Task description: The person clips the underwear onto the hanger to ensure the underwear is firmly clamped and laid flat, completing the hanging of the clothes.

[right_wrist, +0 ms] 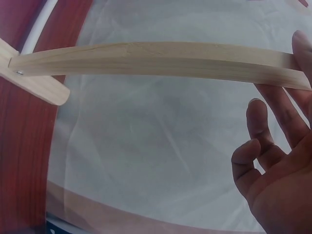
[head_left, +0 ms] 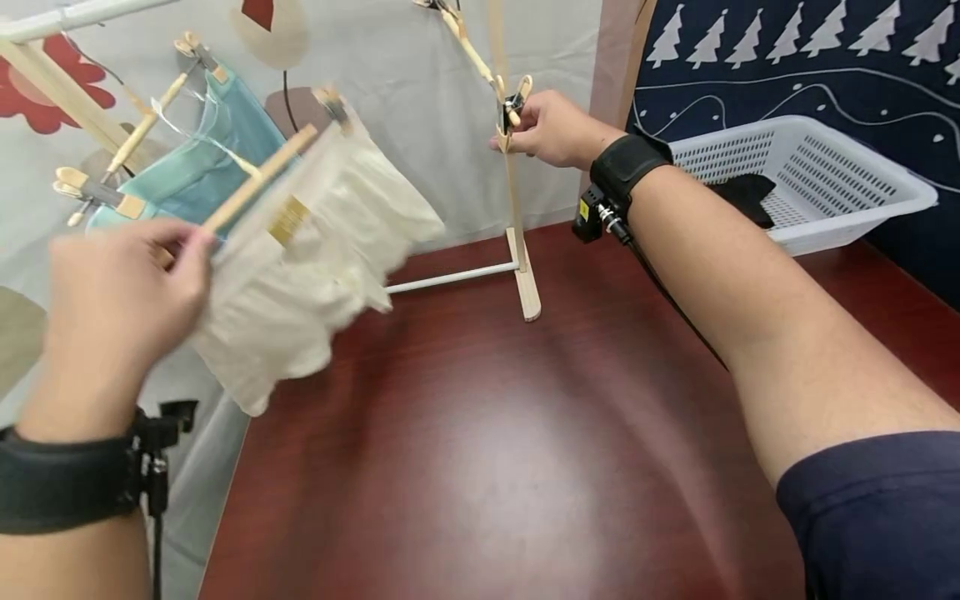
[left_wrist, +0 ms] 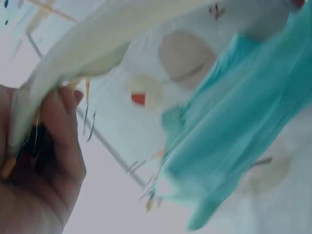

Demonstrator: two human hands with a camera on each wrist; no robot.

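- Head view is showing the left hand [head_left: 120, 308] gripping the near end of a wooden hanger bar [head_left: 258, 179], fingers curling around it, with a cream garment [head_left: 315, 267] hanging from that bar and blurring with motion.
- Left wrist view is showing the same hand's fingers [left_wrist: 63, 141] curling around the edge of the cream cloth [left_wrist: 97, 44] and something dark beneath it; the picture is blurring too much to tell more.
- The right hand [head_left: 551, 129] is reaching forward to the upright wooden post [head_left: 513, 200] of a small drying rack, its fingers pinching a wooden clothespin [head_left: 513, 104] sitting on that post.
- Right wrist view is showing the fingers [right_wrist: 265, 141] bending loosely just beside the post [right_wrist: 161, 58]; the clothespin itself is lying outside this picture.
- A teal garment [head_left: 202, 167] is hanging behind the cream one, clipped by further wooden pegs [head_left: 82, 192] on the rack.
- The rack's wooden foot [head_left: 525, 283] and a white crossbar [head_left: 450, 277] are resting on the dark red tabletop [head_left: 487, 450].
- A white plastic laundry basket [head_left: 817, 179] is sitting at the right rear of the tabletop, well apart from the rack, with dark cloth [head_left: 746, 200] lying in it.
- A pale printed sheet [head_left: 420, 100] is hanging behind the rack.
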